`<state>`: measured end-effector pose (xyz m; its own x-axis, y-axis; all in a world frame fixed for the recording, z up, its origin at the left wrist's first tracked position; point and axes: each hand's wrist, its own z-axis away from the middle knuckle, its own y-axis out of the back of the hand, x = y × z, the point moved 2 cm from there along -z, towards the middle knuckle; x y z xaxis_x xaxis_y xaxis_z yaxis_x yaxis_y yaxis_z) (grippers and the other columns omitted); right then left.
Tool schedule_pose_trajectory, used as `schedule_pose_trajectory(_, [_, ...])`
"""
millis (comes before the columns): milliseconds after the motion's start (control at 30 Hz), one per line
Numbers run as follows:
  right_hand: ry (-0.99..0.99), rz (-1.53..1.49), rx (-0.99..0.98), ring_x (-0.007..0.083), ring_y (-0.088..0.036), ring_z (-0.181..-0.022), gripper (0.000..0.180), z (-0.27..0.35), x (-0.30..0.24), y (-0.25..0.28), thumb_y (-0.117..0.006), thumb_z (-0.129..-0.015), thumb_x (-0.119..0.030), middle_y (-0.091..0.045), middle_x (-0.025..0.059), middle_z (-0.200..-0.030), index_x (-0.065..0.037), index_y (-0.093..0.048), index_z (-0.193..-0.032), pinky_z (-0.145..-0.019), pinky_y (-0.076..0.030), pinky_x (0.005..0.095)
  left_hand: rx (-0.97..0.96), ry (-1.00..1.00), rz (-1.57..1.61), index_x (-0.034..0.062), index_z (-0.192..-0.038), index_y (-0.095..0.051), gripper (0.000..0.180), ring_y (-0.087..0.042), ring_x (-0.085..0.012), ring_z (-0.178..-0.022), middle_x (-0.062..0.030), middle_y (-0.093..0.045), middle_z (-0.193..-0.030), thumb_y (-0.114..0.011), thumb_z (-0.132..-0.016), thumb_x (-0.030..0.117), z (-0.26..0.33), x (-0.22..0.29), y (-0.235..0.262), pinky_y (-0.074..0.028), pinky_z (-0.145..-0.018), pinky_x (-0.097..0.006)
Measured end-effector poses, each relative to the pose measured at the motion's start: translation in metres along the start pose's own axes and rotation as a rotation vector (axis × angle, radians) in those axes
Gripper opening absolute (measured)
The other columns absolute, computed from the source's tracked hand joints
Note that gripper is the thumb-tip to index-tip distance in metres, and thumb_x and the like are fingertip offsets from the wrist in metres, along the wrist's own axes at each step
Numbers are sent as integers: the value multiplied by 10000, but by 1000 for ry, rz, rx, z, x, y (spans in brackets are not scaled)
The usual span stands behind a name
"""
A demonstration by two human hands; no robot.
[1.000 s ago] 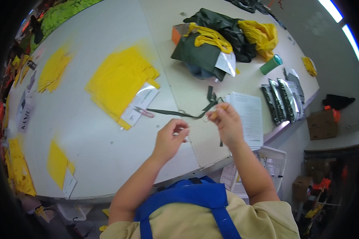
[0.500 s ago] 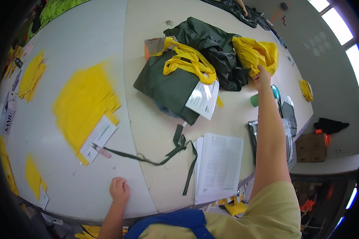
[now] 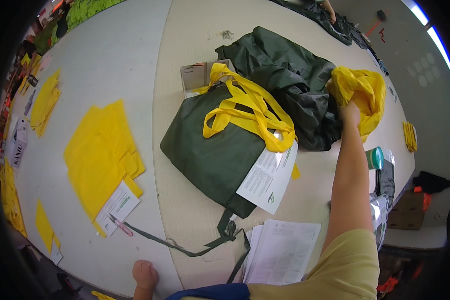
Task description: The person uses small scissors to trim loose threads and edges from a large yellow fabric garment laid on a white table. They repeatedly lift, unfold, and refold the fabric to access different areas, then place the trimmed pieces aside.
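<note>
My right hand (image 3: 349, 111) reaches far across the table and grips a bunched yellow fabric piece (image 3: 361, 95) lying against a heap of dark green fabric (image 3: 285, 75). My left hand (image 3: 145, 274) rests as a closed fist on the table's near edge, holding nothing I can see. Between them lies a dark green bag with yellow handles (image 3: 220, 140), a white printed sheet (image 3: 267, 177) on its lower corner. A dark green strap (image 3: 195, 245) trails over the table close to my left hand, and a pink cutter (image 3: 121, 226) lies beside it.
A stack of printed papers (image 3: 282, 252) sits at the near edge. Yellow fabric sheets (image 3: 97, 155) with a white card lie to the left, more yellow pieces (image 3: 45, 102) beyond. A small cardboard box (image 3: 197, 77) is behind the bag, a green tape roll (image 3: 375, 157) to the right.
One second ago both hands worked the green strap near my body. My right arm has since stretched out and closed on the yellow fabric; my left hand dropped to the table edge.
</note>
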<state>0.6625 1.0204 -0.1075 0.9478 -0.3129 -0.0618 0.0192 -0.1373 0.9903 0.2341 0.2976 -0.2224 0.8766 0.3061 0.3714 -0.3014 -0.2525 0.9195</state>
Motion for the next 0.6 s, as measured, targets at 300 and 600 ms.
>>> schedule_pose_trajectory(300, [299, -150, 893, 393, -596, -948, 360, -52, -1, 213, -560, -807, -375, -639, 189, -998, -153, -585, -1089, -819, -474, 450, 26, -82, 65, 61, -791, -517, 97, -526, -331, -697, -138, -526, -779, -536, -696, 64, 3, -6, 5, -442, -599, -416])
schedule_pose_trajectory(600, [835, -148, 1501, 296, -627, -897, 475, 198, -78, 527, -680, -771, -392, -640, 170, -988, -33, -594, -1070, -785, -488, 371, -14, -45, 356, 50, -802, -538, 115, -528, -315, -672, -145, -518, -773, -554, -688, 48, -7, -4, 14, -437, -592, -406])
